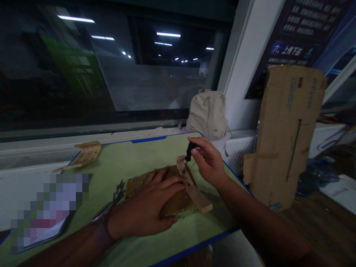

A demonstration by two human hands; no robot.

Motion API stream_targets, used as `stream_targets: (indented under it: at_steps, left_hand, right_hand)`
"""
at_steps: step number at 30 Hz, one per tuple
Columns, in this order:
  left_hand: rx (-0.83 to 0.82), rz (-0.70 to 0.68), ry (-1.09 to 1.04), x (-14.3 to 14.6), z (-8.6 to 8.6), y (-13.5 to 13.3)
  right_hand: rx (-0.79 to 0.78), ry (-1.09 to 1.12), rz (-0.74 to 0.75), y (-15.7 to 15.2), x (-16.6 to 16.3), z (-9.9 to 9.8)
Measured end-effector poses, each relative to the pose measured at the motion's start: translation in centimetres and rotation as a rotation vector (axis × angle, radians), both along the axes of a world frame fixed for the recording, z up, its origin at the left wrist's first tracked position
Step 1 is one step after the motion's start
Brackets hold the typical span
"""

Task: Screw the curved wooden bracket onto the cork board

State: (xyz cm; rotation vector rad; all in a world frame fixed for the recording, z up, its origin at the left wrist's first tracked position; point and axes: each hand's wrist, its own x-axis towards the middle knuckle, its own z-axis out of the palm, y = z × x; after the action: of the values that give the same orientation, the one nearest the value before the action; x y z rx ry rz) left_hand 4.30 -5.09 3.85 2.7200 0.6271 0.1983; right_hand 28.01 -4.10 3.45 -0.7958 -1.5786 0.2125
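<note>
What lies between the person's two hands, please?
The head view shows a carved wooden piece and a tool tip between the left hand and the right hand.

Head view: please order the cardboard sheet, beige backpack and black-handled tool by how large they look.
Largest to smallest: the cardboard sheet, the beige backpack, the black-handled tool. The cardboard may stand nearer, so its lead over the backpack is unsure.
</note>
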Motion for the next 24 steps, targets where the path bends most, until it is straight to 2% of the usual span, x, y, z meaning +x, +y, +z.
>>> stream_targets:
  at_steps: [5, 8, 16, 24]
  left_hand:
    - [0.024, -0.006, -0.009, -0.3, -0.5, 0.2]
    - [0.038, -0.014, -0.014, -0.4, -0.6, 0.1]
    - [0.036, 0.005, 0.032, -0.1, -0.5, 0.2]
    - [0.007, 0.009, 0.036, -0.2, -0.3, 0.2]
  right_hand:
    - [-0.137, 0.061, 0.132, -0.2, -0.4, -0.3]
    - [-0.133, 0.076, 0.174, 0.0, -0.5, -0.6]
    - [-0.080, -0.006, 0.068, 0.0, -0.2, -0.2]
    - [-0.105, -0.029, 0.138, -0.4, -0.2, 0.4]
